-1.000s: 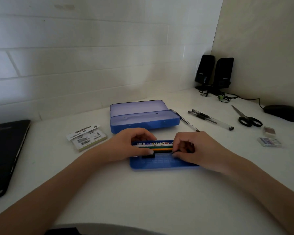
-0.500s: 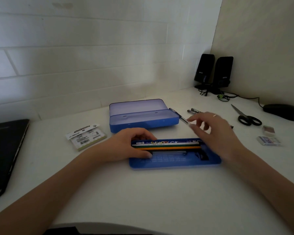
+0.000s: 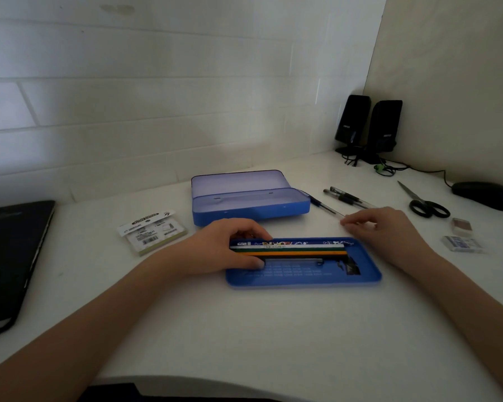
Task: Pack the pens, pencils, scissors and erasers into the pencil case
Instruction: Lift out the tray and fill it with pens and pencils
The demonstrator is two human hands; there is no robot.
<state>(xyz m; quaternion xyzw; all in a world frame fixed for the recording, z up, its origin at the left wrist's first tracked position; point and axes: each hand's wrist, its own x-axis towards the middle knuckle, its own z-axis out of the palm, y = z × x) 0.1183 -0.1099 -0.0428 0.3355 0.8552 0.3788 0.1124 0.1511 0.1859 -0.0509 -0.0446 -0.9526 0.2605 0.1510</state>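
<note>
The white table (image 3: pixel 244 329) fills the lower view and meets a white tiled wall (image 3: pixel 128 97) at 12 o'clock; a beige wall closes the corner at 2 o'clock. A dark laptop (image 3: pixel 9 256) is cut off by the edge at 9 o'clock. The open blue pencil case (image 3: pixel 250 204) sits just past centre. In front of it lies a flat blue tray (image 3: pixel 302 274) carrying a row of pencils (image 3: pixel 291 250). The left hand (image 3: pixel 227 248) grips the pencils' left ends, hiding them. The right hand (image 3: pixel 381 230), at 3 o'clock of the tray, has its fingers curled on a clear pen (image 3: pixel 325 208); whether they actually pinch it is hard to make out. More pens (image 3: pixel 349 197), scissors (image 3: pixel 424 204), a mouse (image 3: pixel 485 195) and two erasers (image 3: pixel 460 237) lie at 2 to 3 o'clock. Two speakers (image 3: pixel 366 126) stand in the corner. A card packet (image 3: pixel 151 232) lies at 10 o'clock of the tray.
</note>
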